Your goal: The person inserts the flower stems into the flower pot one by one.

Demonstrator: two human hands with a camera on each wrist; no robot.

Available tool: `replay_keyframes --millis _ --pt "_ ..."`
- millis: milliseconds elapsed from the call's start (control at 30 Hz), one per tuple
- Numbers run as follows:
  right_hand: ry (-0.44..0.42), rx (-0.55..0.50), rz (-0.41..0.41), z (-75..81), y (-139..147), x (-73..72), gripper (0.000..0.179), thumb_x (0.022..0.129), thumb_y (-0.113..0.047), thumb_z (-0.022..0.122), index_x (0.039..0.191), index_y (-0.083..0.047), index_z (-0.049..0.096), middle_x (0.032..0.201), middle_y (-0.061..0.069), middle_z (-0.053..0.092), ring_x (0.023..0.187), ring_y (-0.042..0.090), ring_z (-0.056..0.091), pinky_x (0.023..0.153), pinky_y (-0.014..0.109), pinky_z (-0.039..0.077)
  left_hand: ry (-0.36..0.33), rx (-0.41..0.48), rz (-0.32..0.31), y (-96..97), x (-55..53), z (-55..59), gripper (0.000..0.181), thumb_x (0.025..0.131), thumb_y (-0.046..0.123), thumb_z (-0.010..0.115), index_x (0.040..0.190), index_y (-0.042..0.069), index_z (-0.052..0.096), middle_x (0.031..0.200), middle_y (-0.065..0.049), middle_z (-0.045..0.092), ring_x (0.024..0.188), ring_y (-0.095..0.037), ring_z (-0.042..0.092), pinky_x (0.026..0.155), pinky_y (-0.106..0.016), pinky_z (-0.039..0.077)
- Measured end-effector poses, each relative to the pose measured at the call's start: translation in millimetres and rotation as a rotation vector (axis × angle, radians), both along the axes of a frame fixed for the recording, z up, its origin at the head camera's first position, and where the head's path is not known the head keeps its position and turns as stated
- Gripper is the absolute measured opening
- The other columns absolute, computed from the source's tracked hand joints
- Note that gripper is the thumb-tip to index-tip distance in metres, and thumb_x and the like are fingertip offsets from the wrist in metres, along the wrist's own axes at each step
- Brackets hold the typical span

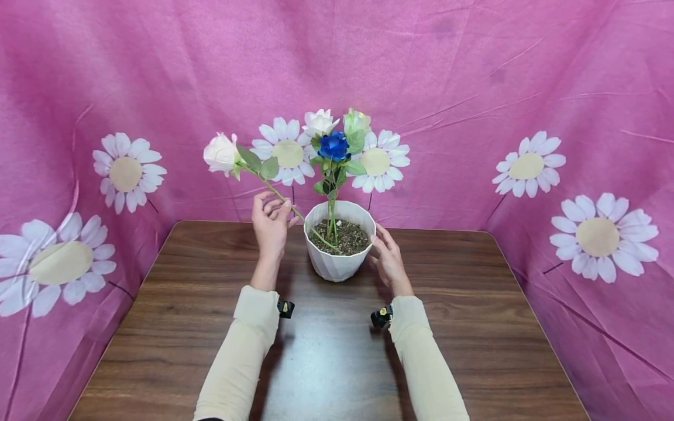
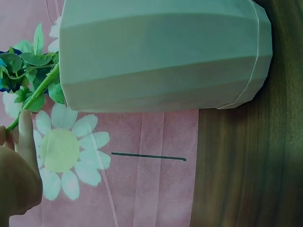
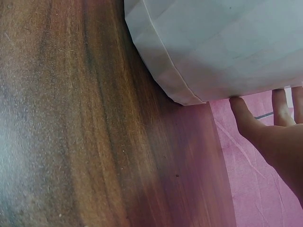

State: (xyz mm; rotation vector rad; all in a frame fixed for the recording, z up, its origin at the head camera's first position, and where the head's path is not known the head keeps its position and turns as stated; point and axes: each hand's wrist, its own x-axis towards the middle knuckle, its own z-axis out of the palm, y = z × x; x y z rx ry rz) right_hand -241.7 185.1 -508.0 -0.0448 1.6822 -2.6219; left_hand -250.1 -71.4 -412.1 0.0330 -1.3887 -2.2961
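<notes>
A white faceted pot (image 1: 337,266) of dark soil (image 1: 351,240) stands on the table. My left hand (image 1: 271,227), left of the pot, pinches the green stem of a pale pinkish-white rose (image 1: 221,155). That stem slants down to the right over the rim, its lower end at the soil. Upright in the pot are a blue rose (image 1: 333,146), a white rose (image 1: 319,123) and a pale green-white rose (image 1: 357,120). Fingers of my right hand (image 1: 389,260) touch the pot's right side, fairly straight, as the right wrist view also shows.
The brown wooden table (image 1: 453,327) reaches back to a pink cloth (image 1: 442,70) printed with large white daisies, which hangs behind and on both sides. A small black device (image 1: 381,316) sits at the right wrist, another (image 1: 286,309) at the left.
</notes>
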Motion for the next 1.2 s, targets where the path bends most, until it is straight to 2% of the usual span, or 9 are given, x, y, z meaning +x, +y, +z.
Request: replay_keyframes --millis 333,567,867,967,1067,1200 --pt "0.001 0.017 -0.004 2.5 -0.1 0.9 0.051 0.106 -0.007 0.045 0.155 -0.003 0.034 0.156 0.014 0.036 0.135 0.027 0.039 0.110 0.062 0.035 0.022 -0.145 -0.010 13.5 -5.5 5.1 0.037 0.091 -0.011 0.066 0.124 -0.010 0.049 0.093 -0.012 0.063 0.076 -0.014 0.067 0.062 -0.030 0.063" --pt "-0.005 0.015 -0.005 2.0 0.4 0.1 0.050 0.106 -0.007 0.045 0.155 -0.003 0.035 0.155 0.015 0.036 0.133 0.028 0.041 0.109 0.060 0.036 0.022 -0.191 -0.018 19.5 -10.8 5.5 0.035 0.091 -0.011 0.066 0.122 -0.008 0.050 0.090 -0.007 0.061 0.074 -0.012 0.064 0.062 -0.032 0.063" --pt "0.000 0.015 -0.007 4.0 -0.1 1.9 0.052 0.106 -0.008 0.047 0.155 -0.003 0.034 0.155 0.016 0.036 0.134 0.031 0.039 0.112 0.065 0.031 0.037 -0.296 -0.012 25.3 -16.3 7.1 0.035 0.091 -0.009 0.067 0.123 -0.006 0.054 0.095 -0.011 0.066 0.077 -0.010 0.064 0.062 -0.028 0.063" --pt "-0.004 0.015 -0.005 3.8 0.1 1.8 0.052 0.106 -0.008 0.047 0.156 -0.004 0.034 0.154 0.016 0.036 0.133 0.031 0.040 0.111 0.064 0.032 0.052 -0.324 -0.021 28.9 -16.8 8.6 0.034 0.091 -0.011 0.066 0.122 -0.008 0.054 0.097 -0.015 0.067 0.077 -0.010 0.064 0.061 -0.028 0.063" --pt "-0.004 0.015 -0.002 3.4 0.1 1.7 0.051 0.106 -0.008 0.046 0.156 -0.004 0.034 0.154 0.016 0.036 0.132 0.031 0.040 0.111 0.063 0.033 0.062 -0.359 -0.028 33.4 -16.2 9.9 0.033 0.091 -0.010 0.067 0.121 -0.009 0.054 0.100 -0.022 0.068 0.080 -0.015 0.065 0.061 -0.028 0.063" --pt "0.003 0.011 -0.001 3.2 0.0 2.0 0.051 0.106 -0.008 0.046 0.156 -0.003 0.033 0.154 0.017 0.035 0.133 0.032 0.039 0.112 0.065 0.031 0.080 -0.402 -0.052 39.4 -14.8 11.7 0.032 0.092 -0.008 0.067 0.121 -0.010 0.054 0.103 -0.028 0.067 0.085 -0.031 0.067 0.062 -0.029 0.063"
